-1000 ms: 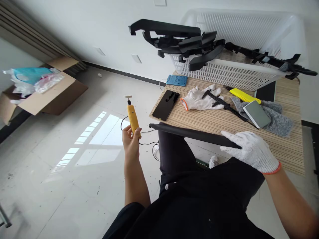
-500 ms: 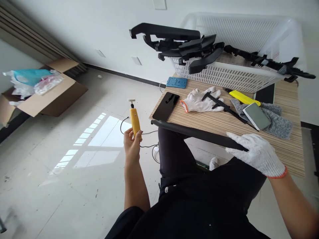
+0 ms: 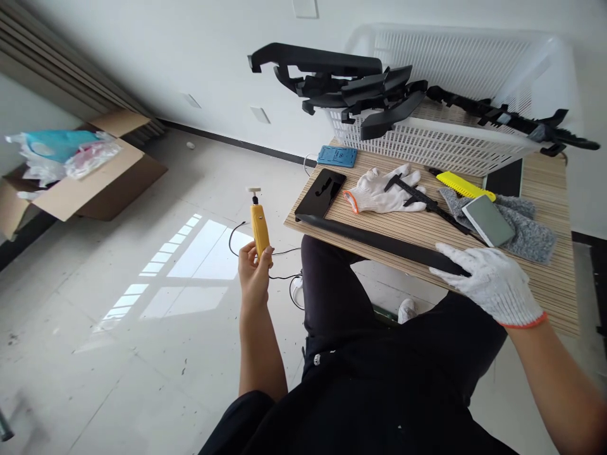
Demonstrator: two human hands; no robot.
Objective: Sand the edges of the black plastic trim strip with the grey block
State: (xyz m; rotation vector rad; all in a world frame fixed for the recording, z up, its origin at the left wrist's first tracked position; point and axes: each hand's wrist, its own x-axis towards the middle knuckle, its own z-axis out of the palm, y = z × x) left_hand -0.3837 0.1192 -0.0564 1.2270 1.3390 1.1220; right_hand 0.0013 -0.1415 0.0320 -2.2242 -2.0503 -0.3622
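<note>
My bare left hand (image 3: 255, 268) is closed round the lower end of a yellow handheld rotary tool (image 3: 260, 227), held upright over the floor with a pale disc-like tip at its top. In a white knitted glove, my right hand (image 3: 488, 281) grips one end of a long black plastic strip (image 3: 379, 240). The strip lies along the near side of the wooden table (image 3: 535, 297), its far end beside a black phone (image 3: 321, 193). A white glove (image 3: 384, 191) with an orange cuff rests behind the strip, with a dark caliper (image 3: 422, 202) across it.
A white plastic basket (image 3: 455, 145) at the back holds black plastic parts (image 3: 327, 60). A blue object (image 3: 337, 156), yellow cutter-like tool (image 3: 465, 186), grey cloth (image 3: 535, 234) and pale block (image 3: 488, 220) lie on the table. A cardboard box (image 3: 95, 183) stands left; a cable crosses the floor.
My right hand has shifted the black strip slightly up and away from me, over the table's edge. The left hand with the yellow tool has moved a little right and up.
</note>
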